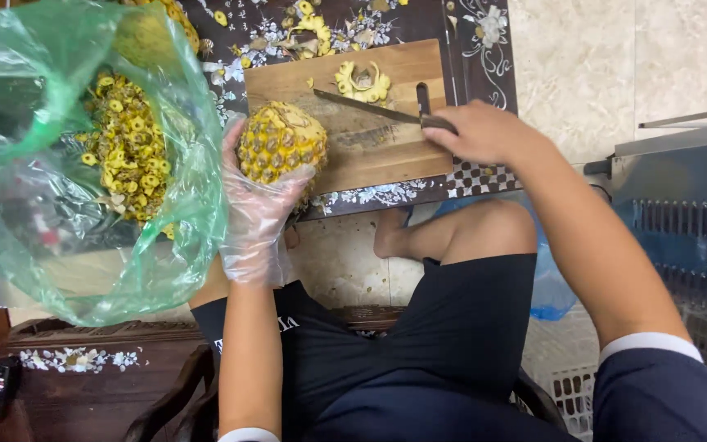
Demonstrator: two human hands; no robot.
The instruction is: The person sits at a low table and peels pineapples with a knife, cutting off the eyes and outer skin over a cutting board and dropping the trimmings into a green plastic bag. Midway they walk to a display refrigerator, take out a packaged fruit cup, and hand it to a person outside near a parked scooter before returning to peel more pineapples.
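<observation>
Dark floral desk [484, 49] carries a wooden cutting board [386, 155], where gloved left hand [257, 214] fingers wrap the peeled pineapple [281, 141], steadying it, while right hand [484, 133] closes on the knife [370, 106] handle

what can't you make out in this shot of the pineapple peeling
Head view, all of it:
- Knife handle: mostly hidden under the right hand.
- Pineapple underside: covered by the gloved left hand, so the left fingers are only partly seen.
- Green plastic bag: cut off by the top and left edges; the peel scraps show only through the film.
- Dark object at lower left: too small and dim to identify.
</observation>
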